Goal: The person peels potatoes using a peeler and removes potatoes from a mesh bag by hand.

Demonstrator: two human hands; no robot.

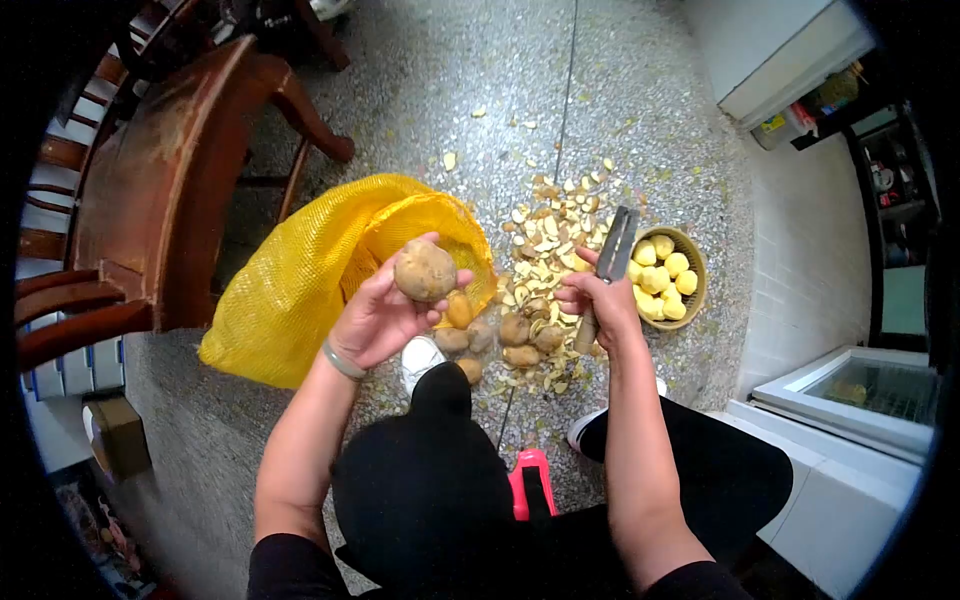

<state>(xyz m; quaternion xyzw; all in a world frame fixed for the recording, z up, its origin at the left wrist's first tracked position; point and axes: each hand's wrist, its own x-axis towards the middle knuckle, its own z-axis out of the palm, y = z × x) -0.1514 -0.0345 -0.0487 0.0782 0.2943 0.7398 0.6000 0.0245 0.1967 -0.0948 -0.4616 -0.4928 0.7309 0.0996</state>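
An unpeeled brown potato [425,271] rests in my left hand [378,322], palm up, the fingers and thumb around it. My right hand [604,305] grips a peeler [618,245] with a slotted metal blade pointing up and away from me; part of its handle shows below the fingers. Beneath and between my hands, several unpeeled potatoes [516,329] lie on the floor. Just right of my right hand, a round basket [697,305] holds several peeled yellow potatoes [655,281]. A yellow mesh sack [290,270] lies open behind my left hand.
Potato peelings [548,240] are scattered over the speckled floor [450,110]. A wooden chair [190,170] stands at the left. Something pink [531,480] shows between my legs. A white-framed glass panel [850,392] is at the right, and a cardboard box [118,435] at the lower left.
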